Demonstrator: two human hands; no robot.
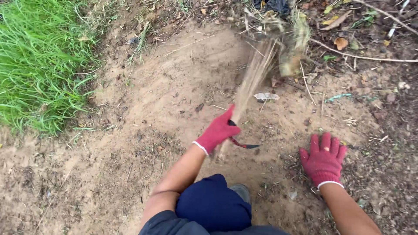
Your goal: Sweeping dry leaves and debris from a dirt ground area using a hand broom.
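Red knitted work gloves cover both hands of a person crouched over bare sandy soil (143,109), seen from above. Left hand (217,130), at the centre of the frame, is clenched around the handle of a straw-coloured hand broom (257,74); the bristles run up and to the right and are blurred, their tips reaching a heap of dry grass and twigs (289,39) at the upper centre. Just below that hand a short dark strap (244,145) trails off the handle end onto the ground. Right hand (323,161), at the lower right, lies flat on the soil with fingers spread, grasping nothing. Between the two forearms, at the bottom centre, a knee in dark blue cloth (213,204) shows, with a grey shoe tip (241,191) just beside it. Near the broom's middle, a small pale scrap of litter (265,96) lies on the earth. Green grass (39,56) fills the upper left; fallen leaves and thin branches (357,54) lie across the upper right.
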